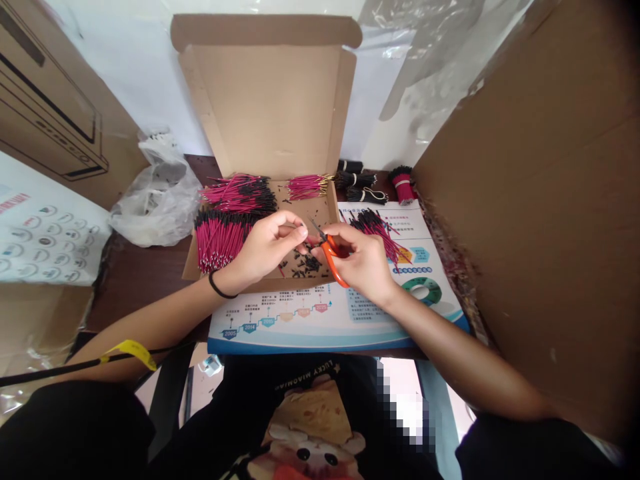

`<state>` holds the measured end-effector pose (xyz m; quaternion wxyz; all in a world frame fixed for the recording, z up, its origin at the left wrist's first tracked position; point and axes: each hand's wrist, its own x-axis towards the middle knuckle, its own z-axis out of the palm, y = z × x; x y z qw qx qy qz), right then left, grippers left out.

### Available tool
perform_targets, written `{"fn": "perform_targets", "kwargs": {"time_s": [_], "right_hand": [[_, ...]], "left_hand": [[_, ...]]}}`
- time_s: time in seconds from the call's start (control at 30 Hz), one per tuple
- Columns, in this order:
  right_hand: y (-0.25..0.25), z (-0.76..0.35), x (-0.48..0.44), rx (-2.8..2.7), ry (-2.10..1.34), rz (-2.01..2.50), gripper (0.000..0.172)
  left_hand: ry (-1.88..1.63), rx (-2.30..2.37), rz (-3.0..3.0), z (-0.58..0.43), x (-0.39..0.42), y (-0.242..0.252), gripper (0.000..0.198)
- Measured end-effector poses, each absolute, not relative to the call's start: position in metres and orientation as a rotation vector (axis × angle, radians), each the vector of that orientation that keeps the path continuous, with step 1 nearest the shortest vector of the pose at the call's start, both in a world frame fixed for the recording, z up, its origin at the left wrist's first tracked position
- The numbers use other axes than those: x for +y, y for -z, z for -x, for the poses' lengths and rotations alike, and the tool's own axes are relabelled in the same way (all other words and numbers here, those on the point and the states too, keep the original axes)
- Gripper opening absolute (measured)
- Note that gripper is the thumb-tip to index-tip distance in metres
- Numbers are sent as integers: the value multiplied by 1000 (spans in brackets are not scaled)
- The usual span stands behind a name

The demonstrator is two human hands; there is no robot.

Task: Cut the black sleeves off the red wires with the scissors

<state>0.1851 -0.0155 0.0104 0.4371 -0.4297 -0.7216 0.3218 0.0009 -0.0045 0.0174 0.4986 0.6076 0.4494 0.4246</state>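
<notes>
Over the open cardboard box (330, 213), my right hand (367, 263) grips a pair of orange-handled scissors (332, 261), its dark tips pointing up and left. Close to the blades, my left hand (273, 243) is closed in a pinch. What its fingertips hold, if anything, is too small to make out. Inside the box lie bundles of magenta wires with black ends (223, 243), and a smaller bunch with brass-coloured ends (306, 187). Small black offcuts (307, 263) are scattered below my hands. Another bunch of magenta and black wires (380, 233) lies on the printed sheet beside my right hand.
The box lid (273, 100) stands upright behind. A clear plastic bag (155, 193) sits left of the box. Tied black bundles (356, 180) and a tied magenta bundle (401, 185) lie at the back right. A printed sheet (280, 337) covers the table front. Large cardboard (540, 200) flanks the right.
</notes>
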Motion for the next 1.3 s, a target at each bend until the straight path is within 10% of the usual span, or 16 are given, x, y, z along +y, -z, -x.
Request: {"fn": "perform_targets", "kwargs": {"time_s": [1.3], "right_hand": [[-60, -222, -4, -1764, -930, 1197, 18]], "left_hand": [[-1299, 1176, -1388, 5, 5, -22, 5]]}}
